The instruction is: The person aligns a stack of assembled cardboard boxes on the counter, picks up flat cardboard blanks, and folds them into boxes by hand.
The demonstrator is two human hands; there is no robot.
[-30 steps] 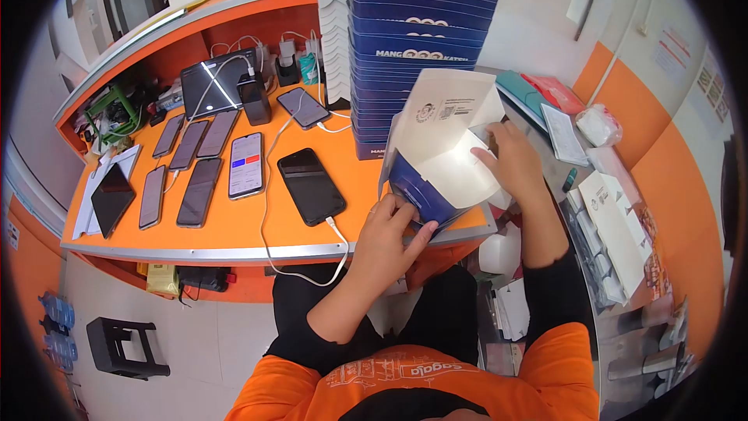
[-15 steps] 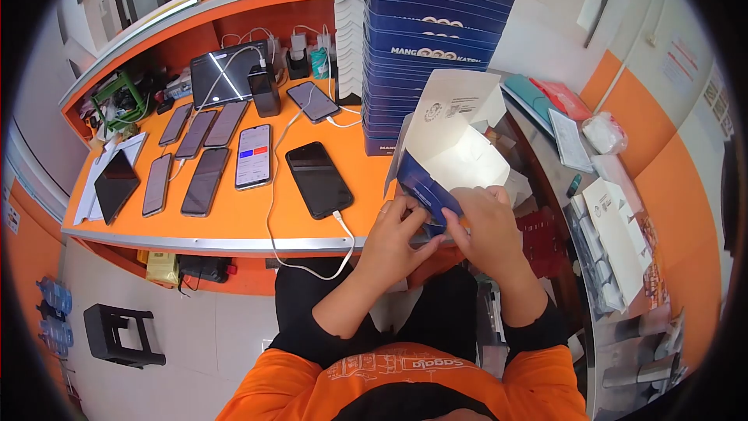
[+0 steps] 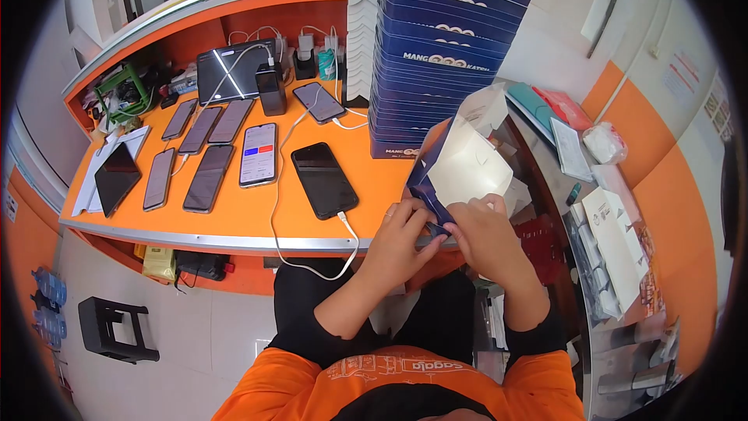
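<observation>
A partly folded blue-and-white cardboard food box (image 3: 471, 164) tilts over the desk's right front corner, its white inside facing up. My left hand (image 3: 399, 235) is closed on the box's near left corner, fingers bent over the blue side. Close beside it, my right hand (image 3: 487, 238) pinches the near edge of the same box, thumb against the blue panel. The fingers hide where the card flaps meet. Just behind the box rises a tall stack of blue boxes (image 3: 448, 58) with printed lettering.
Several phones lie on the orange desk (image 3: 257, 210), including a black phone (image 3: 323, 179) with a white cable (image 3: 274, 226) hanging over the front edge. A dark tablet (image 3: 227, 70) leans at the back. Flattened card (image 3: 615, 242) lies on the right counter. A black stool (image 3: 117, 330) stands on the floor.
The box has tipped, its printed lid flap swinging away from upright so more of the white inside shows. Both hands keep their hold near the same corner. The view has shifted slightly.
</observation>
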